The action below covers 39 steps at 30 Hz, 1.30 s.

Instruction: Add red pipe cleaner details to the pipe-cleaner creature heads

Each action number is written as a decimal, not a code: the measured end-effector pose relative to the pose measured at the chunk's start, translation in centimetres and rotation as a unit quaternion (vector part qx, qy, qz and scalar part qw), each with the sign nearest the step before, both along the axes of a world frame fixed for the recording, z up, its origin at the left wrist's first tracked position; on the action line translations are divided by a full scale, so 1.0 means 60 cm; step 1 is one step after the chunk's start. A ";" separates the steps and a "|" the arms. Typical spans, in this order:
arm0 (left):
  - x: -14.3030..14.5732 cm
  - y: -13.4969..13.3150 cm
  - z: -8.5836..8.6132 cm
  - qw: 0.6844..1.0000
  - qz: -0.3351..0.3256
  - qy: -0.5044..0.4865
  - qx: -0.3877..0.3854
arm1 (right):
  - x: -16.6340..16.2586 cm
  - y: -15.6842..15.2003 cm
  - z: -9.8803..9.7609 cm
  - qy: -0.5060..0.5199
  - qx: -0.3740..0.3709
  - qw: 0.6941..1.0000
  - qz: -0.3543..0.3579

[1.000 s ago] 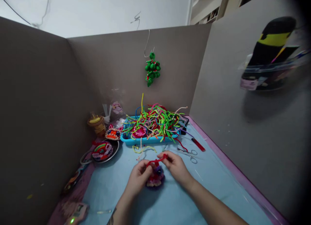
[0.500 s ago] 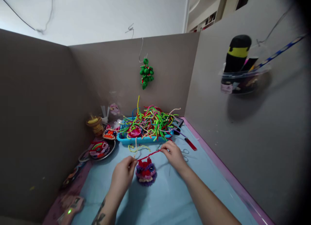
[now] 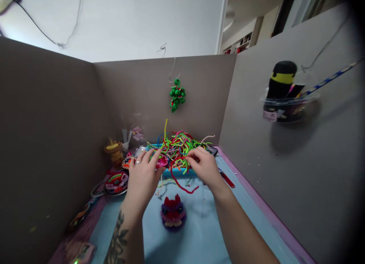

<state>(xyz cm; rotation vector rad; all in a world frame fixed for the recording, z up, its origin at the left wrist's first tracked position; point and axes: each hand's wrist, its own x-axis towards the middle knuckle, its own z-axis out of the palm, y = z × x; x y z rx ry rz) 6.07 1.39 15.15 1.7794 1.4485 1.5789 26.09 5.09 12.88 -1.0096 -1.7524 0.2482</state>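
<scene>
My left hand (image 3: 144,176) reaches forward with fingers stretched and spread, its tips on the heap of coloured pipe cleaners (image 3: 179,148) in the blue tray (image 3: 178,173). My right hand (image 3: 203,167) hovers at the tray's front right, fingers curled down into the heap. A red pipe cleaner (image 3: 182,188) hangs from between the two hands, seemingly from my right fingers, and its loose end curls onto the blue mat (image 3: 251,218). A small red and purple fuzzy figure (image 3: 173,213) stands on the mat below both hands, touched by neither.
Brown partition walls enclose the desk on three sides. A green ornament (image 3: 177,95) hangs on the back wall and a clear holder (image 3: 285,104) on the right wall. At left are a plate of crafts (image 3: 115,181) and a yellow-lidded cup (image 3: 113,150). A red tool (image 3: 228,179) lies by the tray.
Both hands rose from the fuzzy figure and moved forward to the tray. The red pipe cleaner, stretched between them before, now dangles loose. The left hand has opened.
</scene>
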 end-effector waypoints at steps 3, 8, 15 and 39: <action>0.013 0.010 -0.011 0.993 -0.103 -0.048 -0.020 | -0.005 -0.002 -0.007 -0.018 -0.021 0.999 0.025; 0.017 0.048 -0.044 0.985 -0.165 0.018 -0.053 | -0.014 0.014 -0.031 -0.020 -0.057 0.997 0.058; 0.007 0.072 -0.054 0.980 -0.177 0.005 -0.091 | -0.014 0.027 -0.039 -0.028 -0.074 0.995 0.068; 0.027 0.066 -0.058 0.961 -0.142 0.235 0.031 | -0.003 0.010 -0.036 -0.173 0.042 0.983 0.051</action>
